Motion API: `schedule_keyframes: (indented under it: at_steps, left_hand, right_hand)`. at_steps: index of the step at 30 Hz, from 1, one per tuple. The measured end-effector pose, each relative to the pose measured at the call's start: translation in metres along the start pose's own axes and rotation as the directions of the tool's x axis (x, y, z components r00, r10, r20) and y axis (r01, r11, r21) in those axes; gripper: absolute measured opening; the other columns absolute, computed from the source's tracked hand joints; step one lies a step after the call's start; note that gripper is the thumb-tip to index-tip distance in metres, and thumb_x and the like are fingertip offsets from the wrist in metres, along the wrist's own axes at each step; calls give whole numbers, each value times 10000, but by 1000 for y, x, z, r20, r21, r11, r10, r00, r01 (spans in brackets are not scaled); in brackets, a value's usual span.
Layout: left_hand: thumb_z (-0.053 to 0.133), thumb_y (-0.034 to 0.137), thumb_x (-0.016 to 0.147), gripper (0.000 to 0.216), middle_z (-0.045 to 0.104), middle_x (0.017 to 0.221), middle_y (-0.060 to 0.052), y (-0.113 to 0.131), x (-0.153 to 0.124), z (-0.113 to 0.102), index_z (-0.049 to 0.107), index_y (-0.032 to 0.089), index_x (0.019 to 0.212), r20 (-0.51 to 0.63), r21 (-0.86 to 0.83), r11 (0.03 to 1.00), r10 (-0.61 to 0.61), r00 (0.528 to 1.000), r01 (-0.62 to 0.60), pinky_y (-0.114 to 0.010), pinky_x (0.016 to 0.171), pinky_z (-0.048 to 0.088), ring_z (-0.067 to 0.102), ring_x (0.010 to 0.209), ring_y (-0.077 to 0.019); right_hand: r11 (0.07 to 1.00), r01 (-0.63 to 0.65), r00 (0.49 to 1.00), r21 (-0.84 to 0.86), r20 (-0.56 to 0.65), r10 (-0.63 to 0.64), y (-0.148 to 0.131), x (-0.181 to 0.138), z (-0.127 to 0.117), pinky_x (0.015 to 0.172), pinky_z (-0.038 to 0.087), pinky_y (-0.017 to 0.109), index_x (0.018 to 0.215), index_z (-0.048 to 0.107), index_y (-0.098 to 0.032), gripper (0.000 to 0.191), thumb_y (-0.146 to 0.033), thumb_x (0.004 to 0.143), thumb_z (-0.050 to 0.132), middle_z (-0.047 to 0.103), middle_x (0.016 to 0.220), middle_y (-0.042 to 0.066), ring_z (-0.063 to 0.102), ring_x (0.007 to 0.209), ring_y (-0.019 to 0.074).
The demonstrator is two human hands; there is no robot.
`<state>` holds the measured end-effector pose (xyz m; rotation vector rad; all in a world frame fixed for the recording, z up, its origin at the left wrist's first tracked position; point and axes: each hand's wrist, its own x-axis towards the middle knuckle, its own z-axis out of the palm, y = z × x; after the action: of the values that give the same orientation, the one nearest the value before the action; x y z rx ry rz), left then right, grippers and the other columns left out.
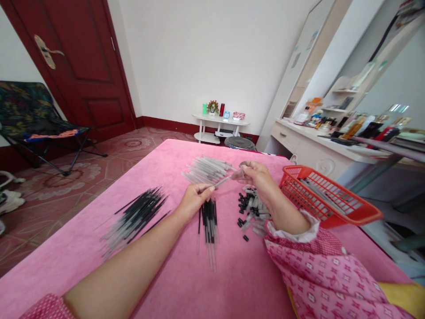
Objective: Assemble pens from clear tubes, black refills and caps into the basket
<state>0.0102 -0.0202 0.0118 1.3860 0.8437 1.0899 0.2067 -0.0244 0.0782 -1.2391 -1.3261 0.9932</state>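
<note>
My left hand pinches a thin grey, see-through tube between thumb and fingers. At the tube's right end, my right hand is closed; its fingertips are blurred and what they grip is too small to make out. Behind the tube lies a bundle of clear slender tubes. Below my left hand is a small bunch of thin black-and-clear sticks, and a bigger pile of similar sticks lies to the left. Short black caps and short clear sleeves are heaped under my right hand.
All this lies on a pink cloth-covered table. A red plastic basket with grey tubes inside stands at the right, close to my right forearm. Beyond are a white dressing table, a low white stand and a folding chair.
</note>
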Motion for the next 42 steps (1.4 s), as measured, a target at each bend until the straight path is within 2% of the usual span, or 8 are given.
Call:
schedule_keyframes:
  at_steps: [3, 6, 8, 12, 15, 27, 33, 42]
  left_hand:
    - [640, 456, 672, 368, 397, 455, 46, 1, 0, 0, 689, 108, 780, -21, -13, 1000, -3, 1000, 3, -209, 420, 182, 292, 436, -64]
    - [643, 454, 668, 364, 399, 457, 45, 0, 0, -1, 687, 108, 772, -22, -14, 1000, -2, 1000, 2, -206, 417, 182, 296, 436, -64]
    - [635, 451, 680, 366, 394, 465, 46, -1, 0, -1, 683, 104, 783, -13, -7, 1000, 0, 1000, 0, -205, 418, 182, 292, 436, -61]
    - [611, 440, 712, 362, 383, 475, 50, -2, 0, -1, 677, 94, 799, 7, 7, 1000, 9, 1000, -9, -205, 423, 182, 283, 435, -56]
    - [614, 442, 708, 367, 393, 473, 48, -2, 0, 0, 678, 94, 804, 13, 10, 1000, 9, 1000, -9, -208, 426, 189, 286, 435, -59]
    - [615, 454, 708, 380, 396, 468, 52, -1, 1, -1, 678, 98, 823, 24, 11, 1000, 20, 1000, -20, -212, 432, 202, 288, 431, -60]
    - [611, 470, 707, 383, 374, 469, 56, 0, 1, -1, 671, 100, 788, 25, 3, 1000, 18, 1000, -18, -213, 429, 182, 271, 429, -56]
    - [584, 506, 723, 420, 266, 446, 78, -1, 0, -2, 662, 93, 732, 61, -51, 999, -6, 998, 9, -205, 408, 121, 194, 404, -40]
  right_hand:
    - [1000, 19, 1000, -13, -20, -19, 1, 0, -1, 546, 442, 192, 734, 538, -171, 211, -371, 708, 602, 633, 719, 19, 571, 631, 102]
    - [1000, -3, 997, 16, -74, 4, 4, 2, -4, 406, 358, 170, 658, 543, -166, 251, -390, 664, 656, 521, 526, -38, 433, 433, 61]
    - [992, -52, 995, 119, -75, 61, 4, 2, -4, 387, 371, 181, 651, 545, -167, 256, -388, 655, 675, 473, 464, -52, 405, 388, 59]
    - [947, -117, 987, 300, -72, 144, 3, 2, -3, 551, 528, 240, 660, 560, -168, 212, -330, 663, 697, 596, 572, 7, 554, 499, 98]
    - [937, -127, 985, 327, -68, 157, 4, 2, -2, 646, 559, 285, 666, 578, -173, 173, -310, 692, 679, 652, 641, 40, 618, 587, 135]
    - [928, -148, 987, 341, -4, 159, 14, 0, 6, 656, 554, 250, 729, 612, -158, 87, -227, 719, 663, 683, 736, 43, 661, 659, 133]
    - [966, -129, 992, 222, 14, 129, 13, -2, 12, 596, 534, 213, 775, 597, -149, 145, -255, 709, 671, 678, 722, 47, 656, 645, 125]
    - [996, 62, 997, -56, 38, -60, 7, -4, 12, 508, 496, 206, 863, 598, -146, 236, -289, 682, 648, 654, 661, 12, 592, 510, 92]
